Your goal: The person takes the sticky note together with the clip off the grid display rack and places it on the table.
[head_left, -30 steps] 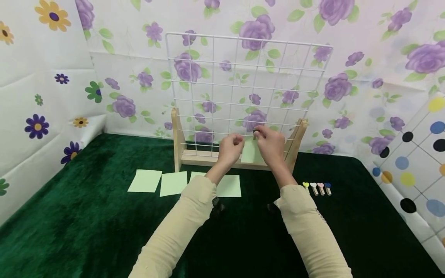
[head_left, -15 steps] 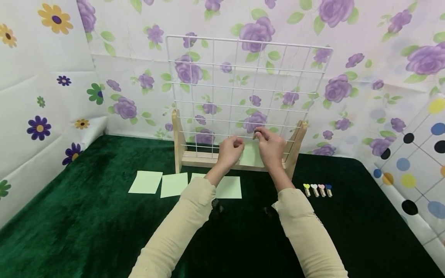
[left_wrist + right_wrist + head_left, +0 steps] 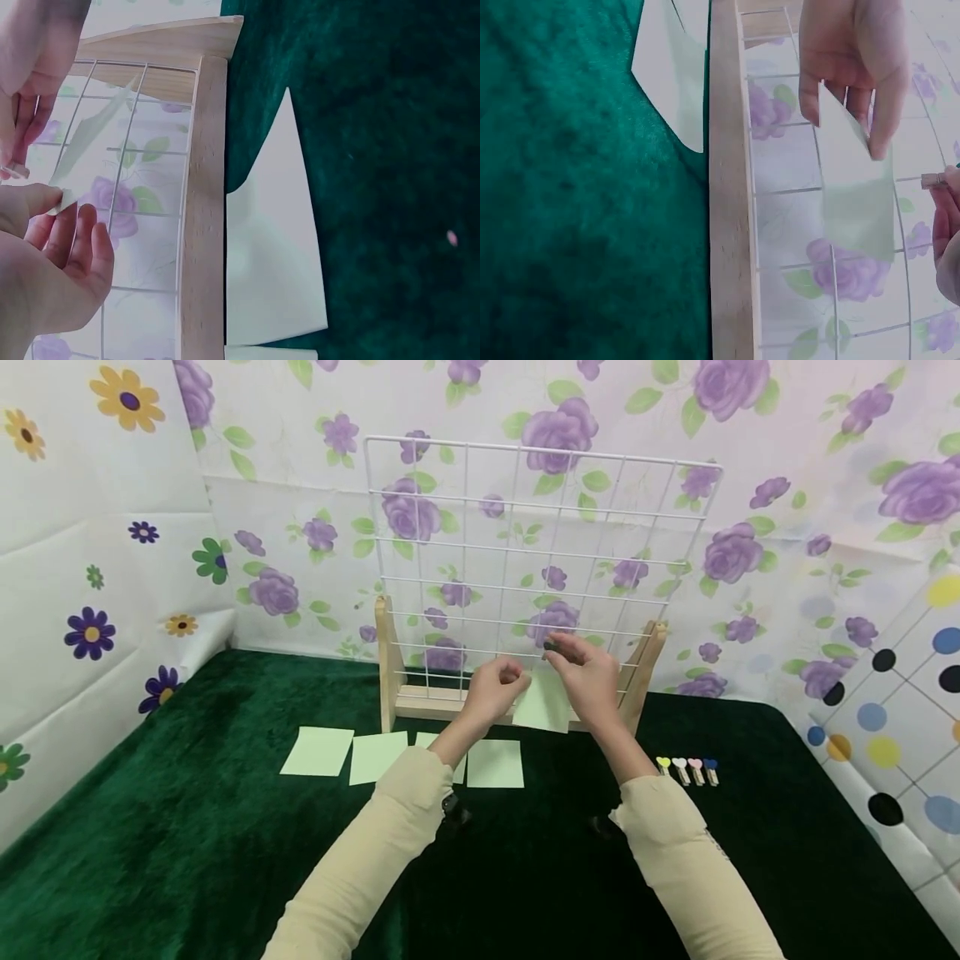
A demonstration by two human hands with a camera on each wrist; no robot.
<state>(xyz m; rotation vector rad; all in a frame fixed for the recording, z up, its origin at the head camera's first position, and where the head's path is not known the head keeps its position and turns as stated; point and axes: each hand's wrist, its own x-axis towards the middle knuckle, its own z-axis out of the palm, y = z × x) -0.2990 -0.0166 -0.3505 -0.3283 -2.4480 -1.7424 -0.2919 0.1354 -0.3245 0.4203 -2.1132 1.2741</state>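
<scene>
My left hand pinches the top corner of a pale green paper square between thumb and forefinger, in front of the wire grid. The sheet hangs slightly tilted, its lower edge overlapping the stand's wooden base bar in the head view. Close to its upper right, my right hand holds a small wooden clothespin between thumb and fingertips; a dark green top shows on it. In the right wrist view the paper is apart from the clothespin, with the left hand above it.
Several more pale green squares lie in a row on the dark green cloth, before the grid's wooden stand. To the right, several clothespins with yellow, white, pink and blue heart tops lie lined up. A flowered sheet hangs behind.
The paper has come lower and tilted, its bottom edge now in front of the base bar. My right fingers have spread a little around the clothespin; the left hand has barely shifted.
</scene>
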